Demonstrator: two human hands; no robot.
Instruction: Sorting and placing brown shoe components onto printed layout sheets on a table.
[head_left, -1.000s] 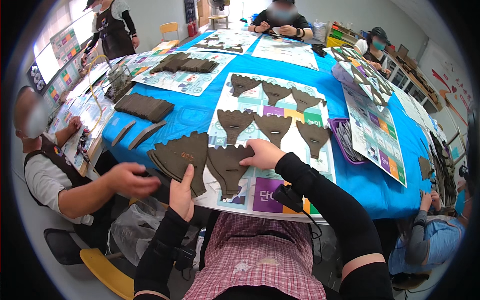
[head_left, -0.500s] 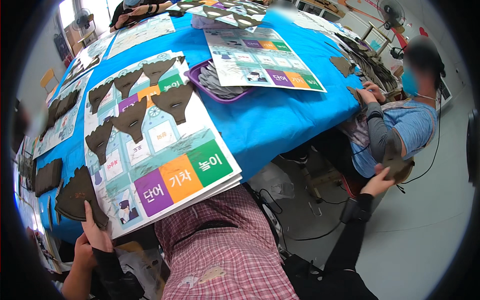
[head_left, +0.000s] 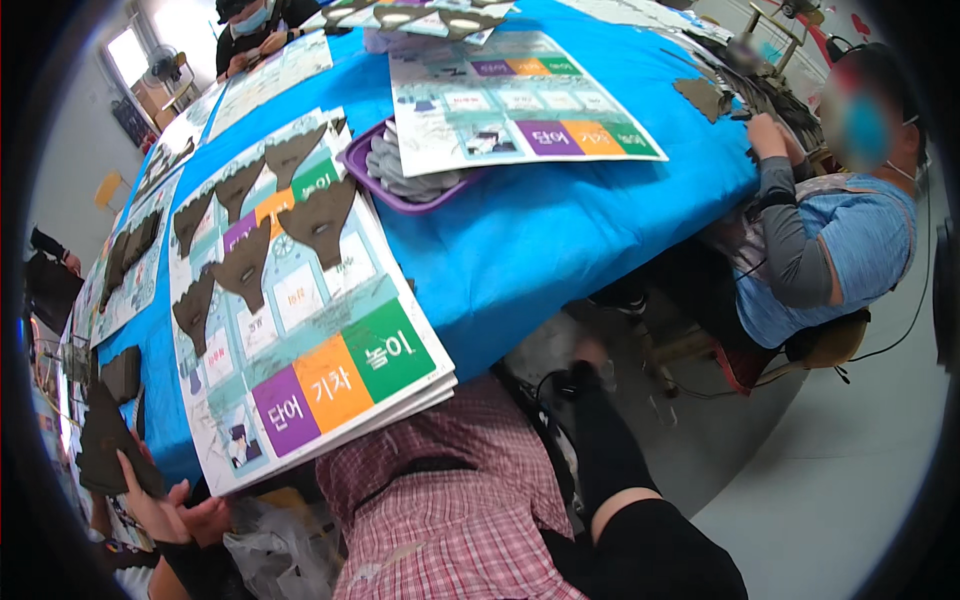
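At the lower left, my left hand (head_left: 148, 500) holds flat, flared dark brown pieces (head_left: 108, 438) with its thumb laid over them. Another person's hand (head_left: 207, 514) is right beside my wrist. My right hand (head_left: 590, 352), at the end of a black sleeve, is smeared by motion just below the table's near edge; whether anything is in it does not show. Several dark brown scalloped pieces (head_left: 317, 222), some with a pale slit, lie in two rows on a stack of printed boards (head_left: 350, 300) in front of me.
A purple basket (head_left: 425, 205) of grey oval pieces stands beyond the boards, partly under another printed board (head_left: 600, 140). Blue cloth (head_left: 480, 270) covers the table. A co-worker (head_left: 850, 230) sits at the right, another person (head_left: 265, 35) at the far end. A dark stack (head_left: 122, 375) lies at left.
My right hand has swung left from beside the co-worker to the table's near edge; the dark brown piece it held no longer shows. My left hand has shifted slightly left and down with its pieces.
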